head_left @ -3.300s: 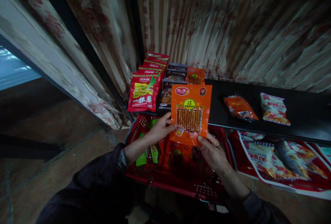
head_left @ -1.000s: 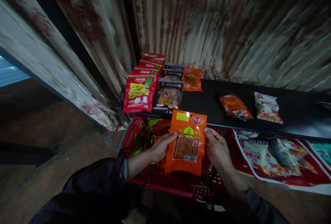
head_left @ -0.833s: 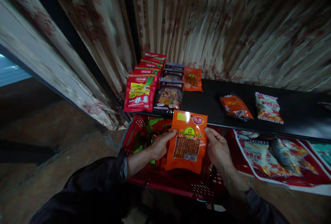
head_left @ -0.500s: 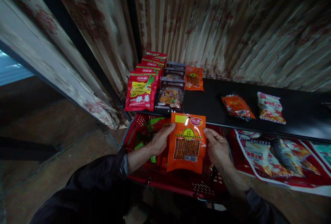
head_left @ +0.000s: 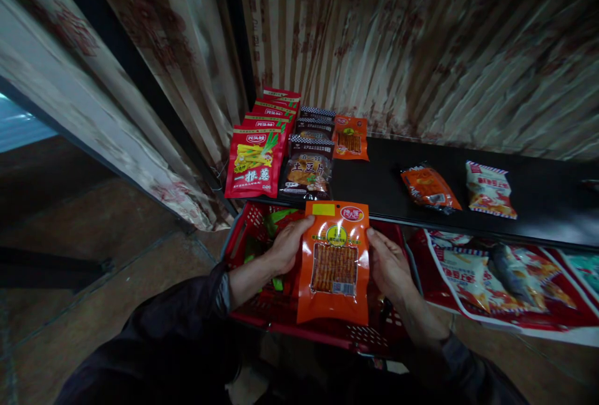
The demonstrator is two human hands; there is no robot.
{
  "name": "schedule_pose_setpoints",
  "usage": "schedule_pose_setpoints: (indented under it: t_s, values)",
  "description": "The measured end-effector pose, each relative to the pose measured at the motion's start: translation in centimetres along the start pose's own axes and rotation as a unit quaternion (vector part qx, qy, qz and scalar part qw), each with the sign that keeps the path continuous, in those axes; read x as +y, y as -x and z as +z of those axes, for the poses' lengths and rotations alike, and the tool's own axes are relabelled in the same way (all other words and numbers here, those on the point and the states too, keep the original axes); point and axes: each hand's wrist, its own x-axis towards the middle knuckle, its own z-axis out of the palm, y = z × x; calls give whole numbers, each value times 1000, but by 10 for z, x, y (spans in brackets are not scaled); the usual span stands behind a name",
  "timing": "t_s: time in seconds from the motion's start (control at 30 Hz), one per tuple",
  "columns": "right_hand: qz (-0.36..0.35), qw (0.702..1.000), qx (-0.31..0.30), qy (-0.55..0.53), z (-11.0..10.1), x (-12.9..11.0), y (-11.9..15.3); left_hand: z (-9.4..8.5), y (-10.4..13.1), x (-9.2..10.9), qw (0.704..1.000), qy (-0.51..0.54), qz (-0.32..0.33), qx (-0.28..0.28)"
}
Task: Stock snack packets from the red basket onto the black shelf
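Note:
An orange snack packet [head_left: 334,264] with a clear window is held upright above a red basket [head_left: 243,221]. My left hand [head_left: 287,247] pinches its upper left edge, and my right hand [head_left: 389,263] grips its upper right edge. Beyond it, on the black shelf [head_left: 374,174], several red packets [head_left: 255,161] overlap in a row at the left end. Beside them stand dark potato-chip packets [head_left: 307,168], with a similar orange packet [head_left: 350,138] to their right. Green packets [head_left: 281,221] lie in the basket, partly hidden by my left hand.
Farther right on the shelf lie an orange-and-black packet [head_left: 429,188] and a white-and-red packet [head_left: 490,188]. Below the shelf edge, a second red basket [head_left: 573,317] holds several snack bags [head_left: 468,274]. A pleated curtain [head_left: 397,49] hangs behind.
Between both hands, the orange packet has tilted to face the camera more fully and its lower edge has come slightly lower and nearer. The grip is the same.

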Motion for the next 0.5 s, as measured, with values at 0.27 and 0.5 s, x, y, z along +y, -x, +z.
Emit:
schedule_pose_setpoints:
  t_s: [0.27, 0.5]
  values:
    - [35, 997, -64, 28, -5, 5, 7, 1, -8, 20, 999, 43, 22, 19]
    - [52, 990, -118, 57, -4, 10, 10, -2, -14, 35, 995, 65, 76, 27]
